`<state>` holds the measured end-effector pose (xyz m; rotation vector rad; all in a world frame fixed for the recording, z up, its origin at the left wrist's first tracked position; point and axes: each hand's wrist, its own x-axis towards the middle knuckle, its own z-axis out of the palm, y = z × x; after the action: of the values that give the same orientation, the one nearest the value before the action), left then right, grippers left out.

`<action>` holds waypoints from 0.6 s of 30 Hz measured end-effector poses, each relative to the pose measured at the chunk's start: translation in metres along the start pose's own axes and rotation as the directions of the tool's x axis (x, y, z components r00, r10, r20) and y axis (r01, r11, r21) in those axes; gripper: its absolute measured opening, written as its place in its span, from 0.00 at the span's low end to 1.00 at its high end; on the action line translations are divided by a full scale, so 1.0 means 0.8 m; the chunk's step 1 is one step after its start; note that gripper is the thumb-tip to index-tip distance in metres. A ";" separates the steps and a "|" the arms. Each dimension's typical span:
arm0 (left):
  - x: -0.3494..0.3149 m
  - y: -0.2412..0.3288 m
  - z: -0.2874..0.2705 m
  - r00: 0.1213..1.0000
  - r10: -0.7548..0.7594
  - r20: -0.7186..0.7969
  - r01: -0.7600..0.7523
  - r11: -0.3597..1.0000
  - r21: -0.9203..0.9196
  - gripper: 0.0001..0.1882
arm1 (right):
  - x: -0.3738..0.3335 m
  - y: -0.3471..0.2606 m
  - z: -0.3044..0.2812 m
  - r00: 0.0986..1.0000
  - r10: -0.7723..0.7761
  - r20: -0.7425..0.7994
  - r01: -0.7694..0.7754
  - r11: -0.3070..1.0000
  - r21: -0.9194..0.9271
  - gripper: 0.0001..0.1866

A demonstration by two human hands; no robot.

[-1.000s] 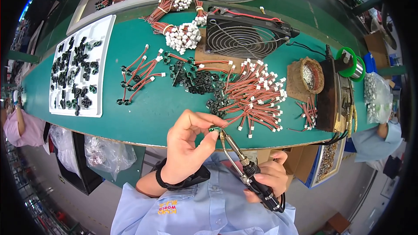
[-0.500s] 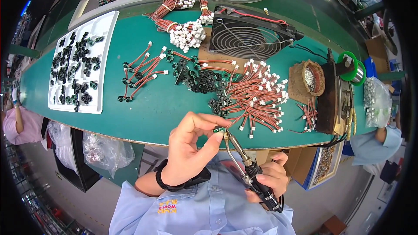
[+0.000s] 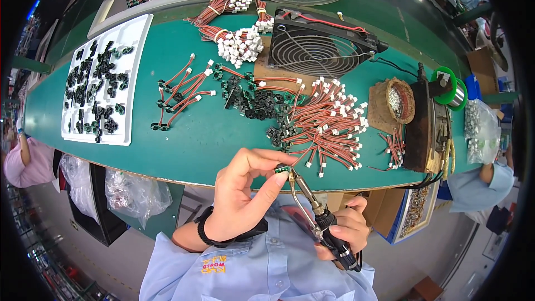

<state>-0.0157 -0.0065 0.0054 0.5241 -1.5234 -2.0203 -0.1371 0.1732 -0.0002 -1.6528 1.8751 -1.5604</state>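
Observation:
Between the thumb and fingers of my left hand (image 3: 242, 192) is a small green circuit board (image 3: 282, 168) with a black part on it. My right hand (image 3: 350, 229) is wrapped round the black handle of a soldering iron (image 3: 324, 218). A thin curved metal tube runs along the iron, and its tip meets the board's right side. Red-brown wire seems to run from the board toward the pile of wire leads with white connectors (image 3: 329, 120). Left of that pile lies a heap of black and green components (image 3: 251, 99).
A white tray (image 3: 142, 39) of components stands left, near several wired boards (image 3: 178, 97). A black fan (image 3: 317, 50) stands behind the leads, beside connector bundles (image 3: 239, 44). Rightward are a round tip-cleaning pot (image 3: 411, 100) and a green solder spool (image 3: 440, 97). People sit at both sides.
My left hand and the board have shifted very slightly down and right. The soldering iron has hardly moved and still meets the board.

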 end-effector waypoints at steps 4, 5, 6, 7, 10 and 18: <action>0.001 0.001 0.001 1.000 0.016 0.003 -0.016 1.000 0.013 0.08 | -0.001 0.002 -0.001 1.000 -0.022 -0.010 0.022 1.000 0.006 0.24; 0.001 0.002 0.000 1.000 0.026 0.001 -0.026 0.999 0.019 0.08 | -0.001 0.001 -0.001 1.000 -0.020 -0.008 0.020 1.000 0.006 0.25; 0.001 0.002 0.000 1.000 0.026 0.001 -0.026 0.999 0.020 0.08 | -0.002 0.001 -0.001 1.000 -0.017 -0.005 0.017 1.000 0.006 0.25; 0.001 0.003 0.000 1.000 0.023 0.001 -0.023 1.000 0.020 0.08 | -0.002 0.001 -0.001 1.000 -0.015 -0.003 0.015 1.000 0.006 0.25; 0.000 0.004 0.000 1.000 0.018 0.002 -0.018 1.000 0.020 0.08 | 0.000 -0.001 -0.004 1.000 -0.005 0.012 0.005 1.000 0.016 0.25; 0.000 0.004 0.001 1.000 0.024 -0.004 -0.024 0.999 0.042 0.08 | -0.001 -0.002 -0.006 1.000 -0.004 0.016 0.004 1.000 0.019 0.26</action>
<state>-0.0156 -0.0066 0.0090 0.5247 -1.5651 -1.9716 -0.1392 0.1769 0.0025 -1.6573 1.8443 -1.5572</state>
